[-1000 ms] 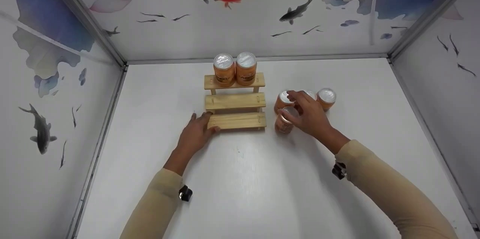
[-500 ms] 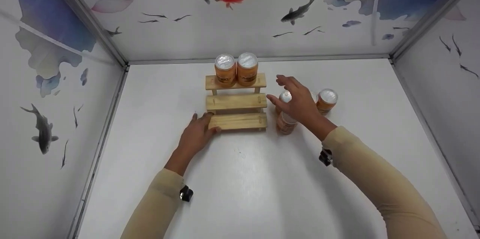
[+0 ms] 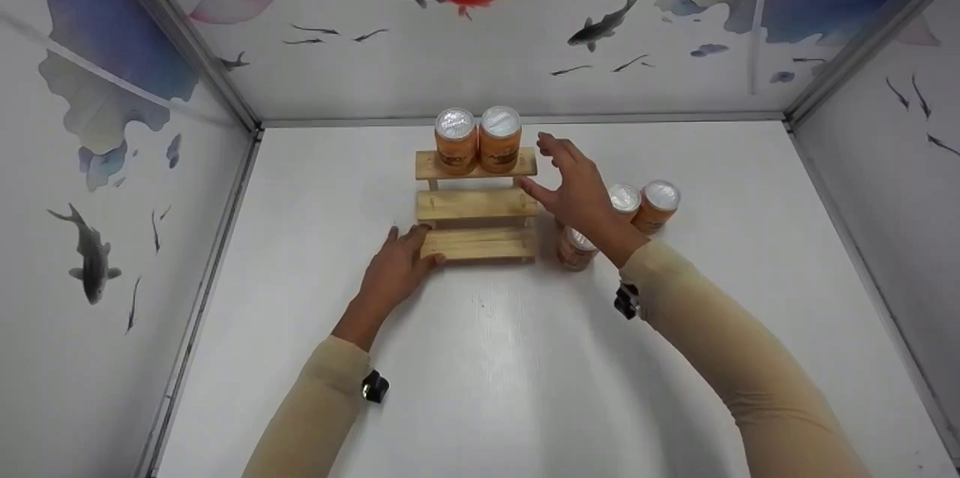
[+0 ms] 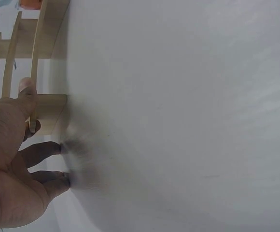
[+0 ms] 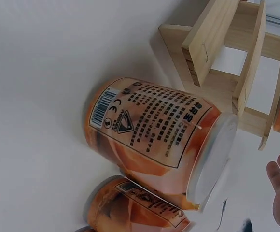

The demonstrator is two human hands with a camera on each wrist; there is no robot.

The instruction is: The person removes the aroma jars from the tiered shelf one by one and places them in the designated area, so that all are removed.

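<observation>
a second ago my right hand [image 3: 581, 193] was down over the loose cans [image 3: 652, 217], thumb and fingers about the front ones; now it has moved across toward the wooden rack [image 3: 476, 204], its thumb and fingers spread with nothing between them, near the right end of the top shelf [image 3: 529, 161]. my left hand [image 3: 394, 266] has stayed at the rack's front left corner, pinching the end of the lowest plank [image 3: 480, 244] between thumb and finger, other fingertips down on the white surface [image 3: 480, 380]. the paired cans [image 3: 478, 151] have stayed side by side and upright on the top shelf. the loose ones stand right of the rack, one partly behind my right wrist. they are squat and orange, with shiny pale lids; the close one [image 5: 154, 125] shows a barcode, dark lines of print and a triangle mark. the rack is pale, grained wood, three stepped planks.
</observation>
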